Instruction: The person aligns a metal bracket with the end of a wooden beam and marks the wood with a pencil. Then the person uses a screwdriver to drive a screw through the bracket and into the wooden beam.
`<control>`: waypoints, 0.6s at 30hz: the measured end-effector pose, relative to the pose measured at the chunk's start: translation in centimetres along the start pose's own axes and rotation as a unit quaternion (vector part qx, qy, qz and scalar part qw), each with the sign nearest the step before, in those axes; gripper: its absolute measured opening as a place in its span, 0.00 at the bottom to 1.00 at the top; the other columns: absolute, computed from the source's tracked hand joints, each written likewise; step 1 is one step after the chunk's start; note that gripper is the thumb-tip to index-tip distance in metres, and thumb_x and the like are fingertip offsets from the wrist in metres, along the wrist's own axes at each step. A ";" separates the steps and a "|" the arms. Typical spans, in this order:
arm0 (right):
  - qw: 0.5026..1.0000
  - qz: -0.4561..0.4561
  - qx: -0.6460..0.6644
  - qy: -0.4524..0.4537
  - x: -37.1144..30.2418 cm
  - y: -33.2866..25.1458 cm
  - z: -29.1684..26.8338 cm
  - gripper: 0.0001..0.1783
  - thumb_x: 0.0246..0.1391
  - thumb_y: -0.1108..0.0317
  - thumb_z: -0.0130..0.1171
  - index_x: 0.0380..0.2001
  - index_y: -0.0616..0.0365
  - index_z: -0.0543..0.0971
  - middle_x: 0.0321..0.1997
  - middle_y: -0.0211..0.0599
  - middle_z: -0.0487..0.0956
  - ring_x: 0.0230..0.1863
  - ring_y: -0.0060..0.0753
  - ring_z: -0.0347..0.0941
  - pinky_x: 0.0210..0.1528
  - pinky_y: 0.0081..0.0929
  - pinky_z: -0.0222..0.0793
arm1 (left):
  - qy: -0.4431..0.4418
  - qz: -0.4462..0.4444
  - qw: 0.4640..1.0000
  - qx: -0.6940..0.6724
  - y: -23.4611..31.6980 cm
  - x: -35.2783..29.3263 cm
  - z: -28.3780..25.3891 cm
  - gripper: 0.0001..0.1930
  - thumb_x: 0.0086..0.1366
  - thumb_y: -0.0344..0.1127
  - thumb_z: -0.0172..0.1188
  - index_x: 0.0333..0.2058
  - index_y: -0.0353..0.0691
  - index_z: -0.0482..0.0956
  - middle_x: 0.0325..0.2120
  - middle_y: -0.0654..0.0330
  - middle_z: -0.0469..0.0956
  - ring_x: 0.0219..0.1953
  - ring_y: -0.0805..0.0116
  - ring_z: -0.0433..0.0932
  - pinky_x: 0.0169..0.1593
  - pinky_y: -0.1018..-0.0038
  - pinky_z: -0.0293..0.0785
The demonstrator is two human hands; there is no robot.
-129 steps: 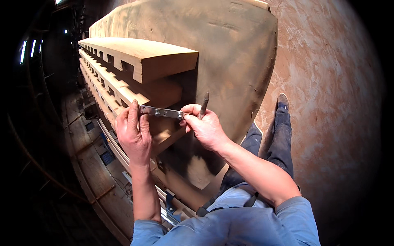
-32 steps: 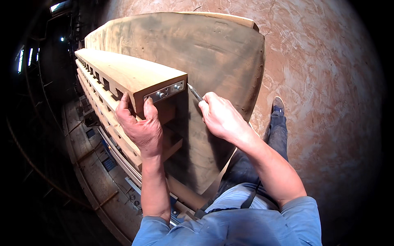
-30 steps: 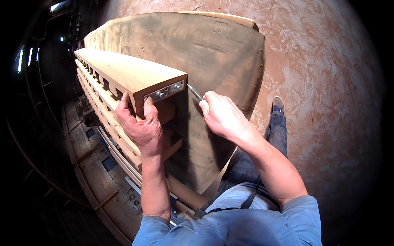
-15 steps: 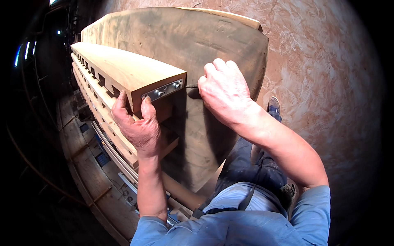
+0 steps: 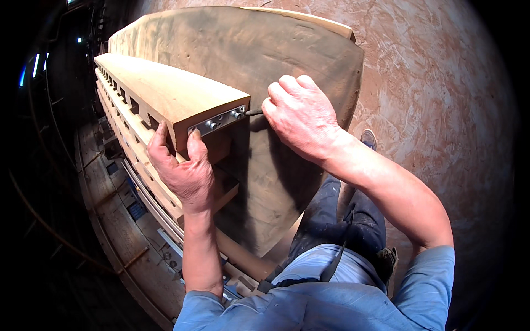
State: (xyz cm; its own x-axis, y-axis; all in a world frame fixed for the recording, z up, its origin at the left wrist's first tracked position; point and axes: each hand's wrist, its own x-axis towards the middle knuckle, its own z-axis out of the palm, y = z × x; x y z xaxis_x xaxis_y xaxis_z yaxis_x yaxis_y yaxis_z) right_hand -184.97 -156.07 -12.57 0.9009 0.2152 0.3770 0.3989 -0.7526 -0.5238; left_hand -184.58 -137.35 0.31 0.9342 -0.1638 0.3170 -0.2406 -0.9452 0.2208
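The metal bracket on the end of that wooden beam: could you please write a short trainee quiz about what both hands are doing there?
1. True or false: the left hand presses the metal bracket against the end of the wooden beam.
2. What does the right hand hold? A) a hammer B) a thin dark tool C) a paintbrush
3. At which end of the bracket is the tool's tip?

Key: 1 true; 2 B; 3 the right end, by the screws there.
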 end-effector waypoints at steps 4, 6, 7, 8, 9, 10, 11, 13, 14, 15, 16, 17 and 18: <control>1.000 -0.009 0.003 0.020 -0.3 0.2 0.4 0.04 0.44 0.62 0.57 0.22 0.46 0.77 0.29 0.27 0.72 0.41 0.30 0.68 0.47 0.29 0.59 | 0.008 -0.017 0.999 -0.031 0.3 0.1 0.2 0.26 0.61 0.25 0.65 0.57 0.29 0.67 0.51 0.51 0.70 0.53 0.62 0.73 0.59 0.68 0.70; 1.000 -0.012 -0.012 0.018 -0.4 0.2 0.5 0.04 0.44 0.61 0.57 0.23 0.46 0.77 0.29 0.27 0.72 0.41 0.30 0.68 0.47 0.29 0.59 | -0.004 -0.027 0.999 -0.022 0.5 0.0 0.1 0.27 0.63 0.25 0.64 0.59 0.29 0.65 0.53 0.51 0.69 0.55 0.64 0.72 0.60 0.68 0.70; 1.000 -0.014 -0.019 0.018 -0.4 0.2 0.5 0.04 0.44 0.61 0.57 0.23 0.46 0.77 0.29 0.26 0.72 0.41 0.30 0.68 0.47 0.29 0.59 | -0.001 -0.024 0.999 -0.028 0.6 0.0 0.1 0.26 0.64 0.26 0.63 0.58 0.29 0.65 0.53 0.50 0.70 0.55 0.64 0.72 0.60 0.69 0.70; 1.000 -0.010 -0.018 0.015 -0.4 0.2 0.5 0.04 0.44 0.60 0.57 0.23 0.45 0.78 0.29 0.26 0.72 0.41 0.30 0.68 0.47 0.29 0.59 | 0.002 -0.022 0.999 -0.034 0.8 -0.1 0.2 0.25 0.65 0.27 0.63 0.58 0.30 0.66 0.54 0.50 0.70 0.55 0.65 0.72 0.60 0.70 0.70; 1.000 -0.007 -0.017 0.013 -0.3 0.2 0.5 0.05 0.44 0.60 0.57 0.23 0.45 0.78 0.29 0.26 0.72 0.41 0.30 0.68 0.47 0.29 0.59 | 0.006 -0.019 0.999 -0.039 0.9 -0.1 0.2 0.24 0.67 0.27 0.62 0.58 0.30 0.66 0.54 0.50 0.71 0.56 0.65 0.72 0.60 0.71 0.69; 1.000 -0.004 -0.016 0.010 -0.3 0.2 0.5 0.05 0.44 0.60 0.56 0.23 0.45 0.78 0.29 0.26 0.72 0.41 0.30 0.68 0.47 0.29 0.59 | 0.006 -0.020 0.999 -0.039 1.0 -0.1 0.3 0.24 0.67 0.27 0.62 0.58 0.30 0.66 0.55 0.50 0.71 0.56 0.65 0.72 0.60 0.71 0.69; 1.000 -0.002 -0.019 0.014 -0.3 0.2 0.6 0.05 0.44 0.60 0.56 0.23 0.45 0.78 0.29 0.26 0.72 0.41 0.30 0.68 0.47 0.29 0.59 | 0.006 -0.021 0.999 -0.039 1.0 -0.1 0.3 0.24 0.67 0.27 0.62 0.58 0.30 0.66 0.55 0.50 0.71 0.56 0.65 0.72 0.60 0.71 0.69; 0.999 0.002 -0.025 0.021 -0.3 0.1 0.6 0.05 0.44 0.60 0.56 0.23 0.45 0.78 0.29 0.26 0.72 0.41 0.30 0.68 0.47 0.29 0.59 | 0.006 -0.023 0.999 -0.043 0.9 -0.1 0.2 0.24 0.67 0.27 0.62 0.58 0.30 0.66 0.55 0.50 0.71 0.56 0.65 0.72 0.60 0.71 0.69; 0.999 0.006 -0.024 0.024 -0.3 0.1 0.6 0.05 0.44 0.60 0.56 0.23 0.45 0.78 0.29 0.26 0.72 0.41 0.30 0.68 0.47 0.29 0.59 | 0.005 -0.024 0.999 -0.047 0.7 -0.1 0.2 0.24 0.67 0.27 0.62 0.59 0.30 0.65 0.55 0.50 0.71 0.56 0.65 0.72 0.60 0.71 0.69; 0.999 0.010 -0.022 0.026 -0.3 0.1 0.6 0.05 0.44 0.60 0.56 0.22 0.45 0.78 0.29 0.26 0.71 0.41 0.30 0.68 0.47 0.29 0.59 | 0.004 -0.025 0.998 -0.052 0.6 -0.2 0.3 0.24 0.67 0.26 0.62 0.59 0.30 0.65 0.55 0.50 0.71 0.56 0.65 0.72 0.60 0.71 0.70; 0.999 0.014 -0.020 0.028 -0.4 0.0 0.7 0.05 0.44 0.60 0.56 0.22 0.46 0.78 0.29 0.26 0.71 0.41 0.30 0.67 0.47 0.29 0.59 | 0.003 -0.029 0.998 -0.055 0.7 -0.2 0.3 0.24 0.67 0.26 0.62 0.59 0.30 0.65 0.55 0.50 0.71 0.56 0.65 0.72 0.59 0.72 0.70; 0.999 0.019 -0.018 0.032 -0.4 0.0 0.7 0.05 0.44 0.60 0.56 0.22 0.46 0.78 0.29 0.26 0.71 0.41 0.30 0.67 0.47 0.29 0.59 | 0.003 -0.033 0.998 -0.058 0.7 -0.2 0.3 0.24 0.67 0.26 0.62 0.59 0.30 0.65 0.55 0.50 0.71 0.56 0.66 0.72 0.59 0.72 0.70; 0.999 0.023 -0.015 0.037 -0.4 0.0 0.7 0.05 0.44 0.60 0.56 0.22 0.46 0.78 0.29 0.27 0.71 0.41 0.30 0.67 0.47 0.29 0.59 | 0.003 -0.038 0.997 -0.060 0.8 -0.2 0.3 0.24 0.67 0.26 0.62 0.59 0.31 0.65 0.55 0.50 0.71 0.55 0.66 0.73 0.59 0.72 0.70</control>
State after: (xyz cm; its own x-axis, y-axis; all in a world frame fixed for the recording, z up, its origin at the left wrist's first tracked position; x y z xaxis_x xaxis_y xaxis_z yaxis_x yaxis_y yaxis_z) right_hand -185.18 -155.74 -13.23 0.9028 0.1334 0.4089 0.3502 -0.7799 -0.5188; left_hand -184.86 -138.12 0.17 0.9497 -0.0906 0.2999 -0.1986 -0.9145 0.3525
